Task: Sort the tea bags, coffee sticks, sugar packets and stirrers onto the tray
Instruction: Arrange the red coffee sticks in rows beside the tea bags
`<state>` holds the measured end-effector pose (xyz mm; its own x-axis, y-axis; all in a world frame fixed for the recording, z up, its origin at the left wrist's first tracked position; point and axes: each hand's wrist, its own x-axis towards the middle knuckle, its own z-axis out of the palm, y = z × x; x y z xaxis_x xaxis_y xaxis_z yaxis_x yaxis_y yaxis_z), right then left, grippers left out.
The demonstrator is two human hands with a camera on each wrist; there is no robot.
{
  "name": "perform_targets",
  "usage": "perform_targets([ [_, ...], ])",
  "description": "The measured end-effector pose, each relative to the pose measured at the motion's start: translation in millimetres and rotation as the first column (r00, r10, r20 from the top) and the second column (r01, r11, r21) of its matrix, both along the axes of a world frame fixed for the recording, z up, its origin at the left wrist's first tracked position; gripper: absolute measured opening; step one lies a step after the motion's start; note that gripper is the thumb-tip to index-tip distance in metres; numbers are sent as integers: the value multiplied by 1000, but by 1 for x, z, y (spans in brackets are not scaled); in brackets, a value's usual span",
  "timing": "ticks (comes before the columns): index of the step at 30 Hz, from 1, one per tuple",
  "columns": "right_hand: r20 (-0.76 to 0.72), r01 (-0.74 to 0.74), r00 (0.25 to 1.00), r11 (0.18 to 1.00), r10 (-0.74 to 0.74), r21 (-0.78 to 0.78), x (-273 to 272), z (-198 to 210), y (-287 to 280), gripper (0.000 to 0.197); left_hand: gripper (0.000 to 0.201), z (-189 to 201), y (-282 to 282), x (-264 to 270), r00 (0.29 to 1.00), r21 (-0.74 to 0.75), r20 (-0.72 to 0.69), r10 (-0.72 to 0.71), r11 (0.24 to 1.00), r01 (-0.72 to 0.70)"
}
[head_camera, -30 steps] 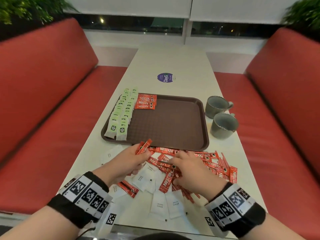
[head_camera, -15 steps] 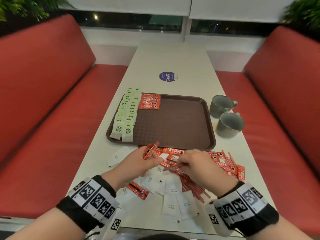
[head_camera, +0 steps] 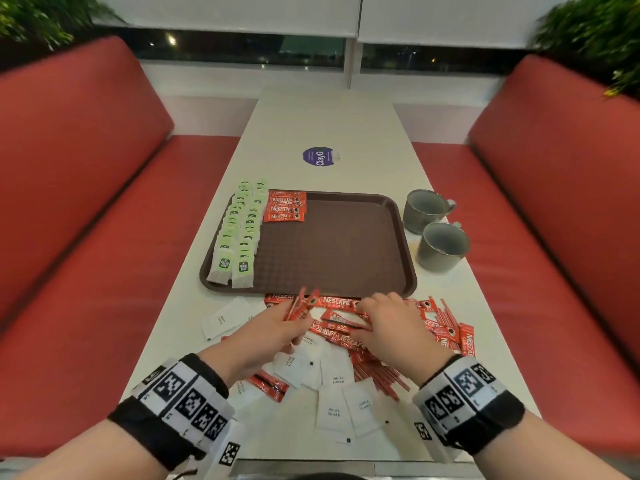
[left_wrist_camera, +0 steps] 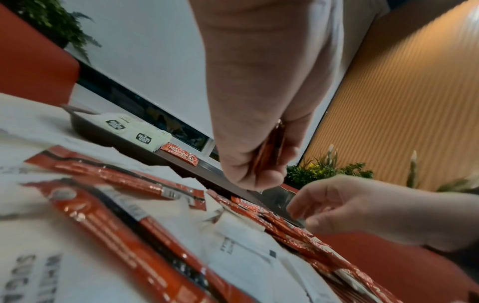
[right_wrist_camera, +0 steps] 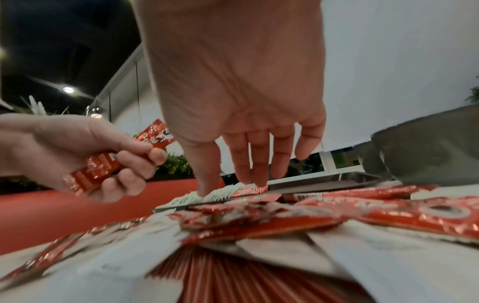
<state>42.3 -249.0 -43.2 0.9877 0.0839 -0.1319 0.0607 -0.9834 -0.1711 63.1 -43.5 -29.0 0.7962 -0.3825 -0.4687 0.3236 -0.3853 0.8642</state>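
Two coffee sticks [head_camera: 306, 303] now stand fanned in the left hand [head_camera: 273, 327], thumb and curled fingers pinching them just short of the tray's near edge, where a second ago one red tip showed plainly. Half a second ago the right hand [head_camera: 391, 323] had a stick pinched and lifted toward the left; it now holds nothing, its fingers straight and spread, the tips down on a loose stick in the heap [head_camera: 349, 341]. Judgement: a stick has gone across to the left hand, and a bundle is being gathered before the next trip to the tray. Tray [head_camera: 346, 258], brown, mid-table. Along its left edge are tea bags [head_camera: 239, 233] in two overlapping rows running far corner to near corner. Just right of them, at the far edge, is a short stack of coffee sticks [head_camera: 285, 209], and the remaining floor is bare. Two grey mugs [head_camera: 424, 209] [head_camera: 441, 245] sit on the table [head_camera: 325, 123] just off the tray's right edge, with nothing visible inside. Unsorted stock lies between the tray's near edge and the table's near edge. White sugar packets [head_camera: 337, 379] lie left and centre, red stirrers [head_camera: 384, 379] lie partly under them toward the right, and more coffee sticks run to the right edge. Tea appears done, coffee is begun, and sugar and stirrers are not yet started.
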Motion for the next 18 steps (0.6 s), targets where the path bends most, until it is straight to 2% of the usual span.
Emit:
perform_targets([
  [3, -67, -39, 997, 996, 34, -83, 3, -10, 3, 46, 7, -1, 1, -1, 993, -35, -37, 111, 993, -112],
  [6, -77, -51, 996, 994, 44, -95, 8, -12, 9, 32, 15, -4, 1, -2, 990, -44, -52, 130, 990, -132],
  [9, -80, -28, 996, 999, 24, -45, 12, -12, 9, 23, 23, -6, 2, -3, 990, -26, -4, 138, 990, -138],
  [14, -96, 36, 995, 983, -19, 180, 13, -4, 4, 5, 33, -3, 1, -7, 977, -64, 40, 212, 976, -209],
  [18, -45, 67, 998, 847, -51, 527, 10, 12, -1, 8, 33, 1, -3, -8, 973, -82, 59, 225, 972, -220],
])
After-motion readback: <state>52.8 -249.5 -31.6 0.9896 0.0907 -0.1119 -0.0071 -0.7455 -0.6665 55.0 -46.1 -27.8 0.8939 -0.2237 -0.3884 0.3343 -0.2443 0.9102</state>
